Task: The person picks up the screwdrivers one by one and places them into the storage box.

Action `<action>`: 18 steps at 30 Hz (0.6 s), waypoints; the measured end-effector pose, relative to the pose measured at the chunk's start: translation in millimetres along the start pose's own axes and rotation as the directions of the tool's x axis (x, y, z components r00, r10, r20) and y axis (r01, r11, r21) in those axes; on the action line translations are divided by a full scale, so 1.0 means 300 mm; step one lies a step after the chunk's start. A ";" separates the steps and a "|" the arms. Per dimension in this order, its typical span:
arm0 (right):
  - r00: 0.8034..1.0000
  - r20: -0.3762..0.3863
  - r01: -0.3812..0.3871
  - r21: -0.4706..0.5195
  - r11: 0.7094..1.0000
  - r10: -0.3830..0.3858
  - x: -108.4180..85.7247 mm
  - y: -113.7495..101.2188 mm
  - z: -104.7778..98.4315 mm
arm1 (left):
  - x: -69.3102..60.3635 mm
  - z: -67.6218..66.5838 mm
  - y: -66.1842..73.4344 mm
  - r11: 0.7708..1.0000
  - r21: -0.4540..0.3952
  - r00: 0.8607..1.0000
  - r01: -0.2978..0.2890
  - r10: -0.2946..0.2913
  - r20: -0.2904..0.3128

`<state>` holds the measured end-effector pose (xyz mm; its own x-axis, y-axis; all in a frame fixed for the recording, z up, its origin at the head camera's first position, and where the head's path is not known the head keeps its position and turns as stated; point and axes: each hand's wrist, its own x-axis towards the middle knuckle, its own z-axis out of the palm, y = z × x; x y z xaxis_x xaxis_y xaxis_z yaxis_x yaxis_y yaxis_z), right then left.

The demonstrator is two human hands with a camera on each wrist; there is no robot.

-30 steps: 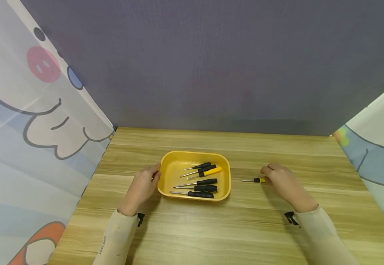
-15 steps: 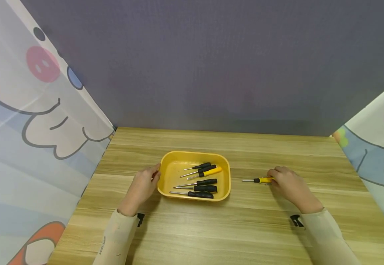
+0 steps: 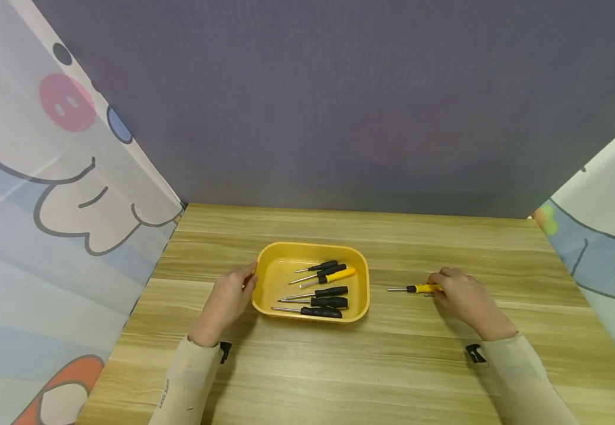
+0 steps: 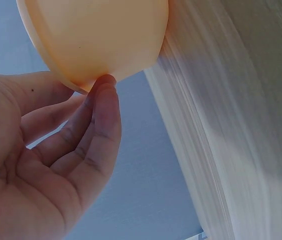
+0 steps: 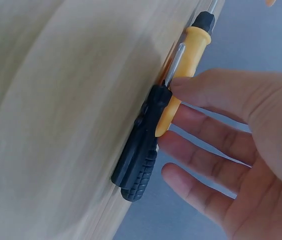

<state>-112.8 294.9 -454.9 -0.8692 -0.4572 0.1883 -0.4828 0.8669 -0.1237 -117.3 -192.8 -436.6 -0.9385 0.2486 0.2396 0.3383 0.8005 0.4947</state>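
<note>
My left hand [image 3: 230, 298] pinches the left rim of a yellow plastic basin [image 3: 266, 283]; in the left wrist view its fingertips lie against the basin's outer wall. To the right of the basin, a screwdriver with a yellow handle [image 3: 422, 288] and black collar lies on the table, shaft pointing left. My right hand [image 3: 467, 301] pinches the rear of that handle between thumb and fingers. Close beside it, in the right wrist view, is a black-handled screwdriver [image 5: 143, 135] with a short metal shaft. A second, ribbed black handle [image 5: 137, 190] shows partly behind it.
Inside the basin lie several screwdrivers, mostly black-handled like the lowest one [image 3: 320, 312], plus one with a yellow handle [image 3: 341, 274]. All stand on a wood-grain table [image 3: 339, 372]. A grey panel [image 3: 360, 106] rises at the table's back edge, with printed curtains at both sides.
My right hand has shifted slightly right along the yellow handle, baring more of it and a metal tip beside it. The screwdriver, the basin and my left hand stay in place.
</note>
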 end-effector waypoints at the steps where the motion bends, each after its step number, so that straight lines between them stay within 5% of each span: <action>1: 1.000 0.000 0.003 0.000 1.000 -0.003 0.001 0.000 -0.001 | 0.000 -0.001 0.000 1.000 -0.001 1.000 0.000 0.000 0.000; 18: 0.998 -0.025 0.058 -0.009 0.998 -0.058 0.001 -0.002 -0.011 | -0.002 -0.009 0.000 1.000 -0.015 1.000 0.005 -0.005 0.010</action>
<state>-112.6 295.0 -451.4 -0.8368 -0.5015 0.2196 -0.5312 0.8409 -0.1040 -116.6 -194.5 -434.4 -0.9407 0.2504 0.2289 0.3349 0.7936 0.5081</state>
